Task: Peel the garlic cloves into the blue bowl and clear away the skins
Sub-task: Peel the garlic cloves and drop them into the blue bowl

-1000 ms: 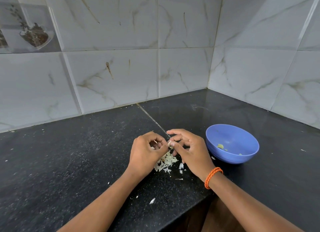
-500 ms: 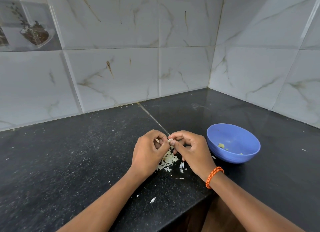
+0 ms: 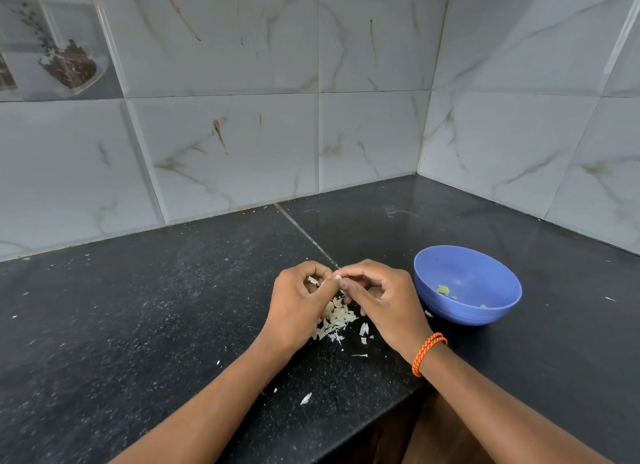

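frame centre: left hand [image 3: 298, 304] and right hand [image 3: 381, 295] both pinch garlic clove [image 3: 336, 277] above skins pile [image 3: 334, 319], likely so scraps drop there; blue bowl [image 3: 498, 311] right.

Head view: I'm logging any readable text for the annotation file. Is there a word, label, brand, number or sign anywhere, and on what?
None: no text can be read in this view.
The blue bowl is plain, with no mark showing.
The orange wristband is bare cord.
The decorated wall tile shows only a picture; any lettering on it cannot be made out.
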Motion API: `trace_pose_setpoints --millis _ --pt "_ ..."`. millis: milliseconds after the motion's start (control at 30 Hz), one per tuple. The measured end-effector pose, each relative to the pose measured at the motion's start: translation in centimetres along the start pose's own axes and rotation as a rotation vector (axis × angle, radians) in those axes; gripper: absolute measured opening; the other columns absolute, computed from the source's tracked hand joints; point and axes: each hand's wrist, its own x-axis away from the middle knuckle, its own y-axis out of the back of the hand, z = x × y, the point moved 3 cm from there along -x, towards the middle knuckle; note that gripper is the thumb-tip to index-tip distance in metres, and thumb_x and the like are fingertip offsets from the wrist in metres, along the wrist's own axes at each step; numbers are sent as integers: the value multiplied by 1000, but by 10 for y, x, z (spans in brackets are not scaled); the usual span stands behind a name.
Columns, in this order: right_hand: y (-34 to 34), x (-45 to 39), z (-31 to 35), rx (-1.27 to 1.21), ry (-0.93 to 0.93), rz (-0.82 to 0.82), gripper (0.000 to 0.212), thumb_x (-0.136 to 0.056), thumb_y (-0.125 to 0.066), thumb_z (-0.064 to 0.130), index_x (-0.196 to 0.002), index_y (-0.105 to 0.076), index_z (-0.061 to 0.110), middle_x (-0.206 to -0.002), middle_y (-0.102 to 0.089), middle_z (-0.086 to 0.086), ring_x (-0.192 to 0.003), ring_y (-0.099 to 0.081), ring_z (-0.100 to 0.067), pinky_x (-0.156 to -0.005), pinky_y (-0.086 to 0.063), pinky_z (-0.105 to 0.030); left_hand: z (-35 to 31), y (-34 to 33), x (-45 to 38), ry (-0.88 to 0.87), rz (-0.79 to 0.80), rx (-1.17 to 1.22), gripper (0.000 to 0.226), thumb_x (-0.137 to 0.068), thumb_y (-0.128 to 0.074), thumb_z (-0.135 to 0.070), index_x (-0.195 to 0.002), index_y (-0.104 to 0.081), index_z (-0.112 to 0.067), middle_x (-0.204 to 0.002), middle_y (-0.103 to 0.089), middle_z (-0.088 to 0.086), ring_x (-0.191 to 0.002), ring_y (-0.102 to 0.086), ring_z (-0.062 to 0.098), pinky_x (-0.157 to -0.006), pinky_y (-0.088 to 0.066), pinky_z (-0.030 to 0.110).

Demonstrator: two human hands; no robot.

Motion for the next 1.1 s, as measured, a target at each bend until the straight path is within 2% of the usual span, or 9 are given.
trace_pose_setpoints --millis 100,200,333,433,500,667,767,900,1100 --pt "-3 1 3 149 113 -7 13 -95 -77 6 -104 -82 15 -94 -76 9 -82 -74 -16 -65 -53 -20 2 1 -1 -8 -18 -21 23 -86 -72 -33 -84 -73 -10 -75 -69 20 -57 -57 21 -56 -49 44" --pt "-4 1 2 145 92 -15 11 -96 -77 6 -102 -81 14 -93 -76 10 -82 -74 -14 -65 -52 -18 3 2 -1 -58 -46 -112 20 -85 -72 -41 -80 -70 -21 -70 -66 1 -56 -56 16 -56 -52 48" --pt "-1 1 -2 -10 -53 -24 2 -97 -77 14 -97 -78 15 -79 -76 -1 -72 -75 -20 -59 -55 -23 -3 2 1 -143 -104 -245 15 -90 -75 -39 -79 -66 -32 -75 -64 -15 -60 -54 4 -60 -49 31" --pt "0 -1 -5 -66 -94 -9 5 -99 -76 17 -97 -76 13 -71 -74 -8 -65 -72 -19 -56 -57 -32 -6 1 4 -158 -117 -218 14 -92 -72 -37 -82 -65 -31 -78 -66 -14 -62 -58 12 -63 -54 40" --pt "1 -2 -7 -85 -98 -10 3 -99 -76 16 -98 -76 12 -75 -74 -9 -67 -72 -20 -55 -58 -37 -7 2 5 -149 -121 -192 11 -97 -71 -28 -86 -66 -29 -83 -68 -10 -65 -62 21 -66 -58 49" --pt "3 -4 -9 -111 -92 -32 4 -95 -79 11 -98 -79 14 -88 -77 -4 -70 -72 -20 -53 -55 -38 -5 5 3 -136 -93 -197 16 -96 -63 -22 -101 -68 -36 -100 -64 -9 -63 -63 23 -66 -60 60" --pt "3 -4 -9 -117 -94 -37 6 -95 -78 10 -100 -80 13 -92 -78 -3 -72 -74 -22 -52 -55 -41 -6 6 4 -141 -112 -225 23 -97 -62 -23 -100 -71 -44 -104 -67 -11 -61 -67 15 -66 -62 59" --pt "3 -4 -9 -131 -104 -29 3 -97 -76 7 -98 -74 8 -92 -78 -8 -79 -79 -27 -53 -57 -40 -4 9 2 -144 -187 -304 15 -101 -65 -39 -90 -74 -43 -104 -71 -19 -68 -69 16 -67 -61 55" --pt "2 -4 -11 -146 -136 -57 15 -89 -83 1 -86 -68 0 -89 -76 -12 -71 -77 -29 -54 -58 -36 4 11 -1 -82 -160 -345 10 -99 -77 -28 -95 -79 -37 -90 -78 -19 -58 -73 10 -69 -64 47"
